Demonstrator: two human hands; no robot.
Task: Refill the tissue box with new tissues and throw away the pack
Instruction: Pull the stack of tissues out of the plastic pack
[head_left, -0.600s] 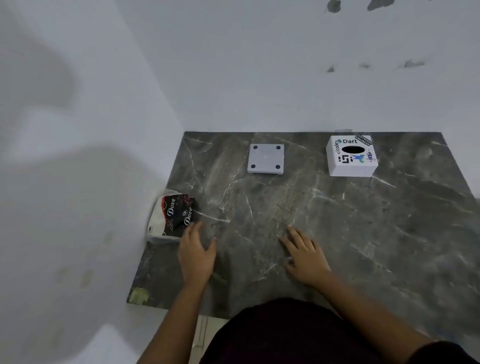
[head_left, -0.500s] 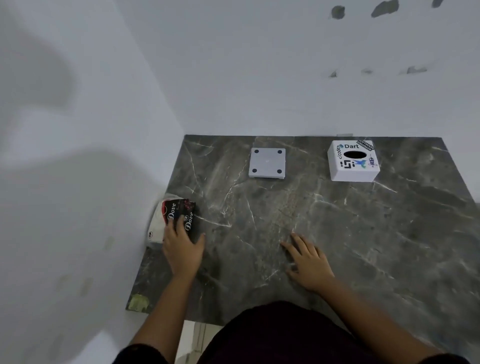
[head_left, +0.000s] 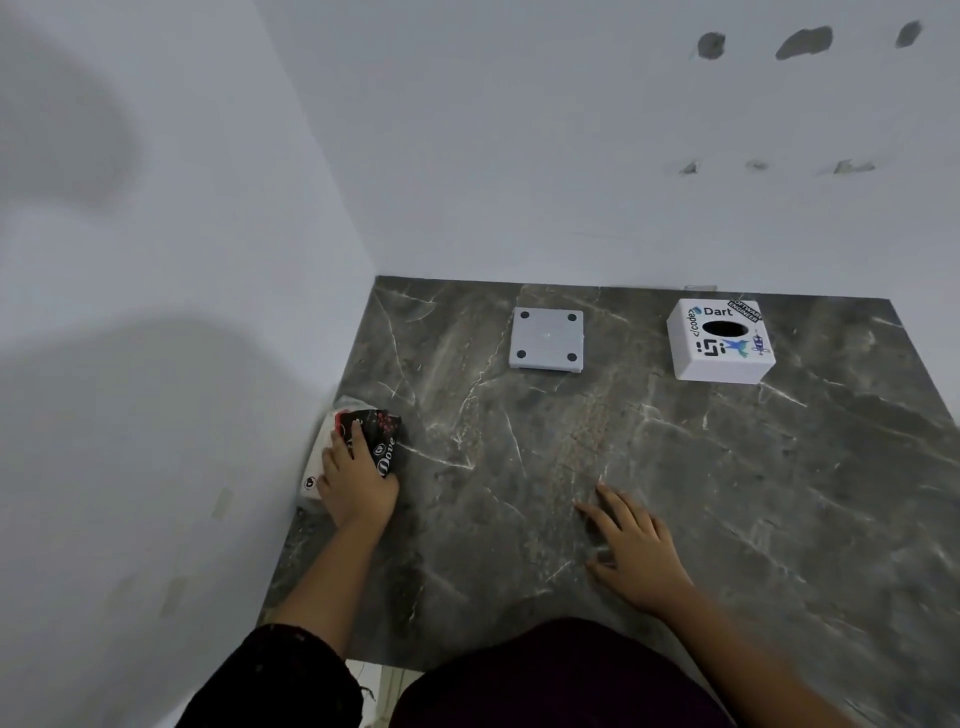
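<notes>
Item: tissue pack (head_left: 385, 441), black printed wrapper with white ends, lying at about 9 o'clock on the tabletop (head_left: 675, 467), hard against the left wall

Tissue box (head_left: 722, 340): white, stickered, oval slot facing up, at about 1 o'clock, well apart from the pack; appears lifted off its base

Base plate (head_left: 546, 339): grey square with four dark feet facing up, at 12 o'clock, beside the box but not touching it

Risk, as judged: the wrapper looks slick and is wedged at the wall, so a shallow hold could let it slide or crumple; tearing it carelessly could spill tissues

Left hand (head_left: 358, 480): laid over the pack, fingers curled onto its top; grip looks partly closed, whether it has truly clamped cannot be told

Right hand (head_left: 636, 551): at 5 o'clock, fingers spread flat on the tabletop, holding nothing
</notes>
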